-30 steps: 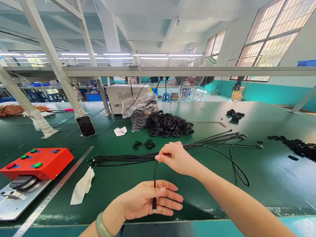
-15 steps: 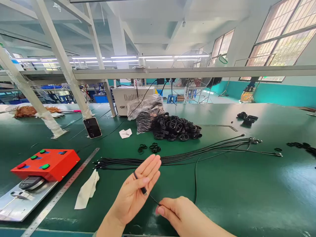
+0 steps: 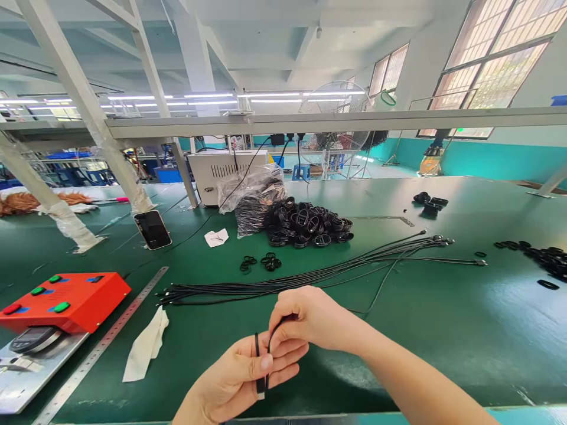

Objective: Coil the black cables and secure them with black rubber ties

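Observation:
Palm up, my left hand [image 3: 237,375] presses a black cable [image 3: 257,360] under its thumb, with the pale metal tip of the cable's plug showing below. Just above it, my right hand [image 3: 312,321] pinches a stretch of the same cable, which bends down in a loop against the left fingers. Behind both hands, a long bundle of black cables [image 3: 239,289] lies across the green table. Two small clusters of black rings [image 3: 270,261] rest just beyond the bundle.
A heap of black oval rings [image 3: 305,223] sits by a plastic bag [image 3: 257,203]. At left are an orange-red box with buttons [image 3: 71,301], a steel ruler [image 3: 106,342], a white cloth strip [image 3: 146,345] and a phone [image 3: 153,230]. More rings [image 3: 547,257] lie far right.
My right hand has moved up and over to my left fingers, bringing the cable into a loop there. The left hand's fingers have turned rightward. The view has shifted slightly.

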Tool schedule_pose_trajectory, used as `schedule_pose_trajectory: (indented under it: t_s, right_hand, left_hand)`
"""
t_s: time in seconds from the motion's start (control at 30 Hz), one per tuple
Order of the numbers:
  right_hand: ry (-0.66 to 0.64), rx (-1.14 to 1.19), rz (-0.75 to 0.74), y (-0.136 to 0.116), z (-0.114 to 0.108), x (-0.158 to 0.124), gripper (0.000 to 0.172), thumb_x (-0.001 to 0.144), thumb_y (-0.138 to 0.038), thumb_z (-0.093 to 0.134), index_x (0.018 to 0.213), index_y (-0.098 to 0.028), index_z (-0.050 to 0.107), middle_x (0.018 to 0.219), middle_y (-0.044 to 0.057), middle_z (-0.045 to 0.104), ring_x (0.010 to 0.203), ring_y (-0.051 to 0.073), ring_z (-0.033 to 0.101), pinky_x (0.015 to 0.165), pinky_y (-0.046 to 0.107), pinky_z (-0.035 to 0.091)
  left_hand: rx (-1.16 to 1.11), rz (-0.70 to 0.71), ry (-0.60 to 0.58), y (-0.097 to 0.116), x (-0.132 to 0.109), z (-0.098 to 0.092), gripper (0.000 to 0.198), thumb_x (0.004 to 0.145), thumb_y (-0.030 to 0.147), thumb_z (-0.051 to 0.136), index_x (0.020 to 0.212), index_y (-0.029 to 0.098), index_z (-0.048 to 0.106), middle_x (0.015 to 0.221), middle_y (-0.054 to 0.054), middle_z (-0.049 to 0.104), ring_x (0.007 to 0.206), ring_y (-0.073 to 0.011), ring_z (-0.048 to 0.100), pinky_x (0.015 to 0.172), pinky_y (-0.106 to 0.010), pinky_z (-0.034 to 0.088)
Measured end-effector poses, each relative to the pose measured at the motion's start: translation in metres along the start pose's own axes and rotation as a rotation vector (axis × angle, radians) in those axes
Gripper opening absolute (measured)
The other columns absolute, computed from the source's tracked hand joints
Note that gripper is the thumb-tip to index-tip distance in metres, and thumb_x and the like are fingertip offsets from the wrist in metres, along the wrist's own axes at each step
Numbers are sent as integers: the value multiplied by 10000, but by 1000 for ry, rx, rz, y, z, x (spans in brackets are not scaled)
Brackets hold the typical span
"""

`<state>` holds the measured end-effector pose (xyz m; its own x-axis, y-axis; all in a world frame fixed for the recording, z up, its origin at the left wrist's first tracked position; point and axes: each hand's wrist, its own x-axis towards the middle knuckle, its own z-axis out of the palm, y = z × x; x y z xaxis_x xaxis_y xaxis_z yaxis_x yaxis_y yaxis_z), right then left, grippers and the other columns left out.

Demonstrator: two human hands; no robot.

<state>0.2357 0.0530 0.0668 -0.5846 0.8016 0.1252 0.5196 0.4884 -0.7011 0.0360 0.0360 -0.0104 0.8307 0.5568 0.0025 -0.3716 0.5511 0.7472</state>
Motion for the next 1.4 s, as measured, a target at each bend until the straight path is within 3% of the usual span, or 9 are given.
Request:
schedule_pose_trajectory:
  t_s: [0.27,0.43,0.57,0.67,0.77,0.87,1.0,1.23,1.4]
  right_hand:
    - [-5,441,-52,24,21,17,73,758,-172,676,762,-202,743,760,-8,672,756,141,610,690,233,465]
    - [106,680,99,27,57,9,219,866,-314,555,883,-166,716,851,34,698,796,167,635,710,268,495]
    - [126,385,229,22,96,-18,327,937,-286,403,790,-160,667,754,49,695,696,165,639,627,247,454]
    - [85,64,202,15,108,-40,264,950,-242,385,929,-189,642,809,50,719,709,174,664,592,227,409]
    - [57,-193,133,6,106,-51,181,907,-181,449,1021,-213,586,819,26,729,697,176,686,517,215,351]
    - [2,-444,70,-1,99,-51,58,847,-157,518,838,-200,557,675,-8,694,569,170,660,430,245,249]
    - [-34,-638,-79,-10,91,-46,128,795,-182,587,715,-200,489,597,-28,646,479,152,605,398,279,155]
    - [2,-611,-275,-17,59,-42,188,915,-267,538,742,-197,555,669,-2,646,556,134,561,469,273,233]
    - [25,-419,-293,-8,16,-21,114,911,-238,581,823,-205,645,756,-8,632,663,119,548,636,258,341]
  left_hand:
    - [110,-161,66,13,3,23,428,818,85,594,1245,106,619,1364,-187,562,1314,-366,444,1095,-539,325]
    - [-30,-42,148,17,-2,31,430,807,-26,452,1164,74,669,1263,-191,644,1225,-346,546,988,-459,482]
    - [-175,130,168,19,-5,27,493,850,-14,369,1280,91,587,1366,-158,567,1314,-307,451,1017,-395,474]
    - [-216,225,227,18,-5,22,496,875,7,355,1325,100,542,1448,-140,483,1372,-302,363,1079,-403,413]
    - [-222,274,314,13,-5,16,472,884,15,365,1311,83,554,1447,-139,487,1386,-302,340,1138,-433,330]
    - [-238,266,389,5,-5,9,447,883,10,379,1279,60,580,1410,-146,531,1389,-294,335,1179,-435,249]
    - [-255,273,400,0,-5,7,461,857,-12,382,1270,30,581,1342,-169,593,1381,-298,350,1192,-457,193]
    - [-145,152,468,0,-12,21,367,889,84,479,1224,78,629,1342,-174,592,1344,-331,417,1153,-486,260]
    - [-94,6,283,-7,-19,23,281,935,240,507,1117,154,704,1209,-147,687,1224,-364,550,1050,-584,366]
